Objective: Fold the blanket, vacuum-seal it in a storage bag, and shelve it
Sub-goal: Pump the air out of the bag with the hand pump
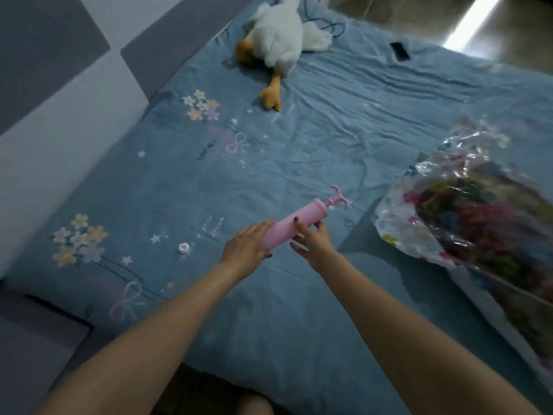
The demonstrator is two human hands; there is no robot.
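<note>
A pink hand pump [294,221] is held over the blue bed, its T-handle pointing up and to the right. My left hand [247,247] grips the pump's lower end. My right hand [312,239] pinches the barrel near its middle with thumb and fingers. At the right edge lies a clear storage bag [466,214] with a colourful floral blanket folded inside it; the bag looks puffy and blurred. A small white round cap [183,248] lies on the sheet left of my left hand.
The blue bedsheet [329,139] with flower prints covers the bed. A white plush duck [278,40] lies at the far end, with a black phone [399,51] and a cable near it. A grey and white padded wall [59,85] runs along the left.
</note>
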